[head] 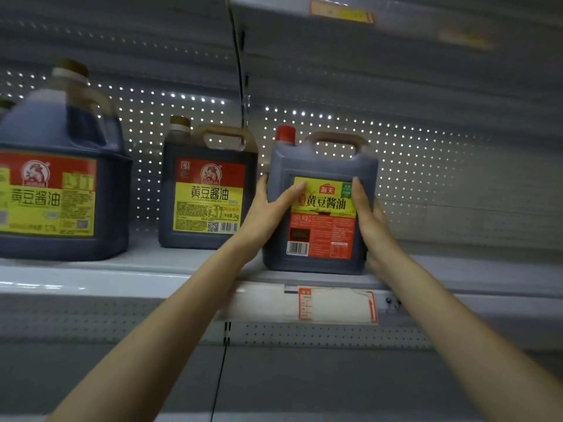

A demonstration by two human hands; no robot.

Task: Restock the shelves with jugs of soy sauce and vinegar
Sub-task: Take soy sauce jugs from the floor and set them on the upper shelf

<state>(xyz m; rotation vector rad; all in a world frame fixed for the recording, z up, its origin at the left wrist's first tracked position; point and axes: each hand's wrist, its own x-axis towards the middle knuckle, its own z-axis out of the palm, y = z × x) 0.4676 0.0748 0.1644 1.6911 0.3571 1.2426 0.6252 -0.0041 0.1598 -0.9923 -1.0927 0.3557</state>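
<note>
A dark soy sauce jug with a red cap [323, 166] stands upright on the white shelf [152, 269], near its front edge. My left hand [271, 205] grips its left side, thumb across the yellow label. My right hand [370, 217] grips its right side, fingers up along the label's edge. Two more soy sauce jugs with brown caps stand on the same shelf: one [207, 187] just left of the held jug and further back, and a bigger-looking one [58, 166] at the far left.
A perforated back panel [426, 166] closes the shelf behind the jugs. A price tag holder [332, 304] hangs on the shelf's front edge below the held jug. Another shelf [365, 32] overhangs above. To the right of the held jug the shelf holds nothing.
</note>
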